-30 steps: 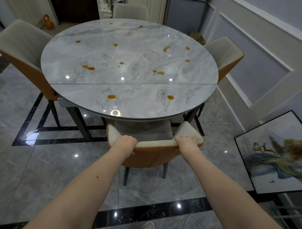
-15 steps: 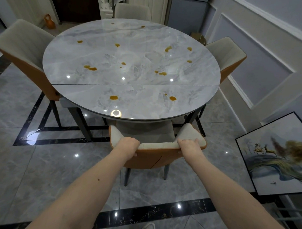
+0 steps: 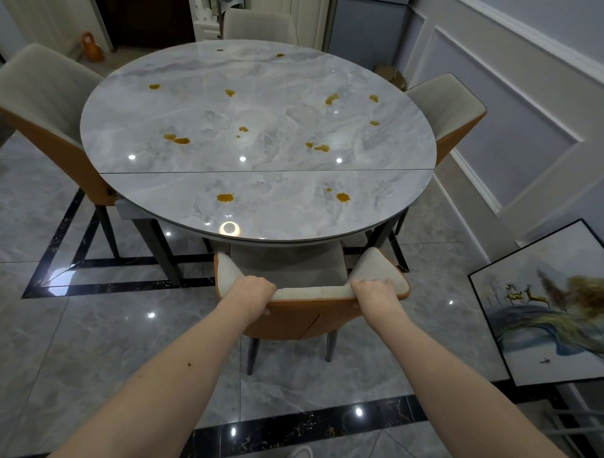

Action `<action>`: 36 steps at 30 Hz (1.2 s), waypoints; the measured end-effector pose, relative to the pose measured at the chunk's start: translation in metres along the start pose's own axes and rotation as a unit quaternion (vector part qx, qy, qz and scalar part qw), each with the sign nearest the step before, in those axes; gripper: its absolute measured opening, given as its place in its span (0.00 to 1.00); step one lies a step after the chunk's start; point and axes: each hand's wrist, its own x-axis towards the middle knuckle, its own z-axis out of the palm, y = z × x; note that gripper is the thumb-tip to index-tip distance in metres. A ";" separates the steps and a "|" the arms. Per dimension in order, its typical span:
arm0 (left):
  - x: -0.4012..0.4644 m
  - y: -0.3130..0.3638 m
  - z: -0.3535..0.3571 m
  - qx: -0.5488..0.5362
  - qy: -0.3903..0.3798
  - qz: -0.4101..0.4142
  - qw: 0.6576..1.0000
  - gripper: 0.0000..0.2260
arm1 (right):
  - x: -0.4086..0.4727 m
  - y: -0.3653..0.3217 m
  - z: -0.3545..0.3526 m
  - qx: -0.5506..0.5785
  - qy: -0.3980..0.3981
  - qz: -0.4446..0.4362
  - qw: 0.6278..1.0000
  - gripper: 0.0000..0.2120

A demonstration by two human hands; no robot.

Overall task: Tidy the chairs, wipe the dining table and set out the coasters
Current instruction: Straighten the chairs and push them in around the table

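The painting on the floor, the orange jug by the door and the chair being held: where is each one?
painting (image 3: 550, 309), head view, middle of the canvas.
orange jug (image 3: 91, 47), head view, its body.
chair (image 3: 313, 293), head view, top edge of the backrest.

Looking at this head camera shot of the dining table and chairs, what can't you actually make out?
- Near chair seat: mostly hidden under the table edge.
- Fingers of the left hand and right hand: curled over the backrest, so the grip's inner side is hidden.
- Far chair: only its backrest top shows behind the table.
- Painting: cut off by the right edge.
- Coasters, cloth: none in view.
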 end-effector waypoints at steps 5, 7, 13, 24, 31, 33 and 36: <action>-0.002 0.002 0.001 -0.005 0.002 -0.012 1.000 0.15 | -0.001 0.000 0.001 -0.001 -0.003 -0.001 1.000 0.13; -0.003 0.003 0.000 -0.010 -0.003 -0.018 1.000 0.15 | -0.002 0.000 0.001 0.002 0.000 0.000 1.000 0.14; -0.005 0.006 0.000 -0.020 -0.008 -0.028 0.999 0.16 | -0.001 -0.001 0.001 -0.005 0.001 0.000 1.000 0.15; -0.009 0.007 -0.002 -0.031 -0.010 -0.028 0.999 0.16 | -0.003 -0.002 -0.001 -0.010 0.000 0.000 1.000 0.16; -0.008 0.006 -0.003 -0.027 -0.016 -0.024 0.999 0.16 | -0.003 -0.002 0.000 0.002 0.007 0.003 1.000 0.16; -0.008 0.006 -0.003 -0.024 -0.014 -0.023 0.999 0.16 | -0.003 -0.003 0.000 0.003 0.008 0.003 1.000 0.16; -0.007 0.006 -0.001 -0.021 -0.017 -0.025 0.999 0.17 | -0.004 -0.002 0.000 0.000 0.007 0.000 1.000 0.17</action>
